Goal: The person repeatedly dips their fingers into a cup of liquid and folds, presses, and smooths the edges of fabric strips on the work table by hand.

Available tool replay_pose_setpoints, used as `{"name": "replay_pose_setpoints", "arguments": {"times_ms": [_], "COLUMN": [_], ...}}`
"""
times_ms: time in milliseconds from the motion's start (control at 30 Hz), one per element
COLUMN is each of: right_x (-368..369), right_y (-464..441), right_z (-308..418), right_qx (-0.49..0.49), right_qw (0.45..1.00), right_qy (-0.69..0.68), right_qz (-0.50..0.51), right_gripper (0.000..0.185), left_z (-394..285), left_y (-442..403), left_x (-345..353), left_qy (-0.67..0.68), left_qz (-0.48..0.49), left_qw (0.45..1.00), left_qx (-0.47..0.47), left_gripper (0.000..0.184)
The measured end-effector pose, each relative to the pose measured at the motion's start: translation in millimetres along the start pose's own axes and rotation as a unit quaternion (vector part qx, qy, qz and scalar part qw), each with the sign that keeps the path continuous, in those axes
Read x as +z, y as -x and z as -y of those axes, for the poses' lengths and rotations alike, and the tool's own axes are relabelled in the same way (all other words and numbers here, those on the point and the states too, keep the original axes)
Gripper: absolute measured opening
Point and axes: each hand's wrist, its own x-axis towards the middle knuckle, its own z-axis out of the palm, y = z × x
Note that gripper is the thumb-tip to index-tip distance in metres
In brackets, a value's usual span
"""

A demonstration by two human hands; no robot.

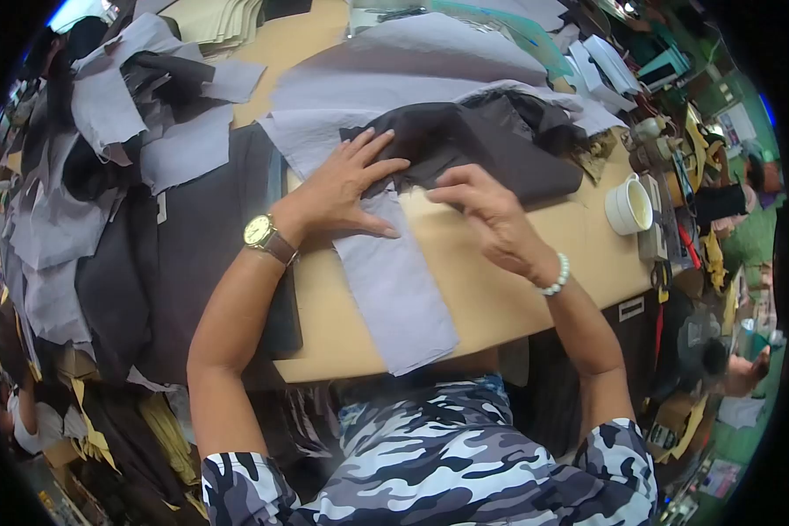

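Left hand (352, 182): spread open on dark cloth (508, 153)
Right hand (493, 221): curled, blurred; cannot tell grip
Pale fabric strip (396, 294): top hidden

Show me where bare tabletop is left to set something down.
The widest bare patch of table runs from the pale cloth strip to the white cup, below the raised right hand. A slimmer one borders the strip's left. Crowded: the far side under black cloth, and the left, heaped with fabric.
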Motion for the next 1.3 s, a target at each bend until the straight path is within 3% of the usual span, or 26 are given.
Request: {"name": "replay_pose_setpoints", "arguments": {"times_ms": [133,533,1300], "right_x": [31,45,42], "right_y": [-16,-16,-21], "right_z": [-20,-30,-27], "right_qx": [-0.014,-0.116,-0.116], "right_qw": [0.999,0.980,0.980], "right_qy": [-0.024,0.162,0.163], "right_qz": [0.020,0.012,-0.009], "right_gripper": [0.051,0.050,0.035], "left_z": [1,1,1], "left_y": [1,4,5], "left_x": [1,0,0], "left_qy": [0.003,-0.003,0.007], "left_qz": [0.003,0.007,0.000], "left_qw": [1.000,1.000,1.000], "left_qx": [-0.005,-0.012,-0.006], "left_gripper": [0.092,0.091,0.091]}}
